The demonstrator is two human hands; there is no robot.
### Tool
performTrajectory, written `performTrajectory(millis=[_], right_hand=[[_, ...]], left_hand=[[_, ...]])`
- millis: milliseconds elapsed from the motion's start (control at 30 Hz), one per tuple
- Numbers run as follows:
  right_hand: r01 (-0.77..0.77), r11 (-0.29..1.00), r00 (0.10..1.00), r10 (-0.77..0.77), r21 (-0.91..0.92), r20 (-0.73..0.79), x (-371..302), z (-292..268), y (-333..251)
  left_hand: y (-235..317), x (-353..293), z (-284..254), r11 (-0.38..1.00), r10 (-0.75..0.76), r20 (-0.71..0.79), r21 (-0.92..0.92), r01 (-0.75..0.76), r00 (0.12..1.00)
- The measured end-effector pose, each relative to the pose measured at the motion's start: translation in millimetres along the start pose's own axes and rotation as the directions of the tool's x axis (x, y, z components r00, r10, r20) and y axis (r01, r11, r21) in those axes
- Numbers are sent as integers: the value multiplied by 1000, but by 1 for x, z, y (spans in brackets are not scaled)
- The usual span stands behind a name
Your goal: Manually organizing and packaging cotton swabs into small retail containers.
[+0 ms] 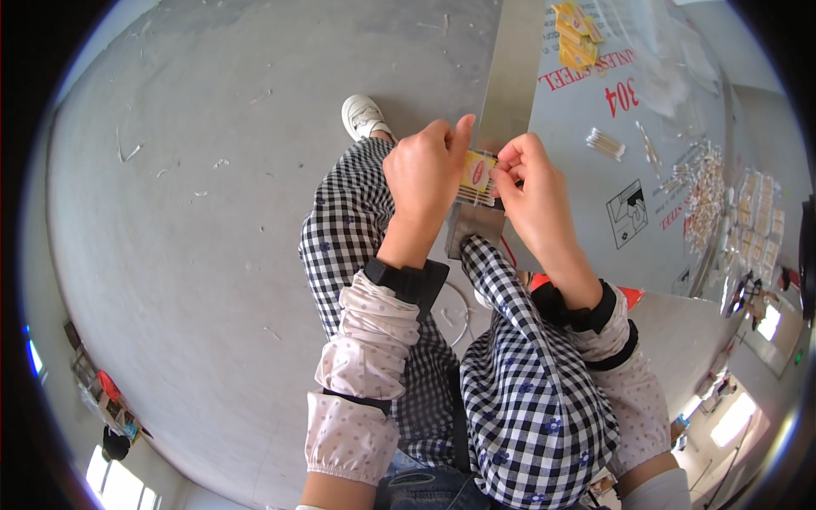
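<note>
A seated person in black-and-white checked trousers and pale dotted sleeve covers works at the edge of a grey metal table, seen from above against a bare concrete floor flecked with small white scraps; one white shoe shows past the left knee. On the table lie a small bundle of cotton swabs, a loose scatter of more swabs toward the right rim, a stack of yellow sachets at the far end, and a row of pale filled packets along the right edge. The tabletop bears red printed lettering and a small black-outlined square pictogram. Above the table's near corner, between the knees and the tabletop, both hands meet on a small clear packet with a yellow label and a red oval mark, thin white sticks showing through it. The left hand pinches the packet's left side with the thumb tucked under and the index finger raised above its top edge. The right hand closes on the packet's right edge, fingertips curled over it and hiding that side. The packet stands roughly upright, held clear of the table surface, just short of its near edge.
</note>
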State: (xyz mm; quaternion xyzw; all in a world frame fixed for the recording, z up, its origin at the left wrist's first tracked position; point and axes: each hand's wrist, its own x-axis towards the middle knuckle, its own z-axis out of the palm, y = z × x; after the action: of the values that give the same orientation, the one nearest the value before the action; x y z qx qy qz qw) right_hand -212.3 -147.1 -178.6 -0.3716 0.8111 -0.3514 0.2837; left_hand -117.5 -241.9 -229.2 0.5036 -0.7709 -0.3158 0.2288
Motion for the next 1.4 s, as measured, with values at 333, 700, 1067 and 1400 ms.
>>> performTrajectory(millis=[333, 700, 1067, 1400], right_hand=[[28, 999, 999, -30, -32, -44, 2, -13, 8], [-193, 912, 980, 161, 361, 116, -5, -33, 32], [-153, 886, 988, 131, 437, 80, -5, -31, 34], [142, 694, 978, 10, 706, -206, 1, 2, 41]], left_hand=[[-1, 2, -8, 998, -60, 103, -14, 62, 993], [-28, 9, -10, 979, -157, 171, -100, 176, 973], [-26, -2, 1, 971, -95, 74, -212, 109, 993], [-24, -3, 3, 964, -134, 114, -215, 156, 984]])
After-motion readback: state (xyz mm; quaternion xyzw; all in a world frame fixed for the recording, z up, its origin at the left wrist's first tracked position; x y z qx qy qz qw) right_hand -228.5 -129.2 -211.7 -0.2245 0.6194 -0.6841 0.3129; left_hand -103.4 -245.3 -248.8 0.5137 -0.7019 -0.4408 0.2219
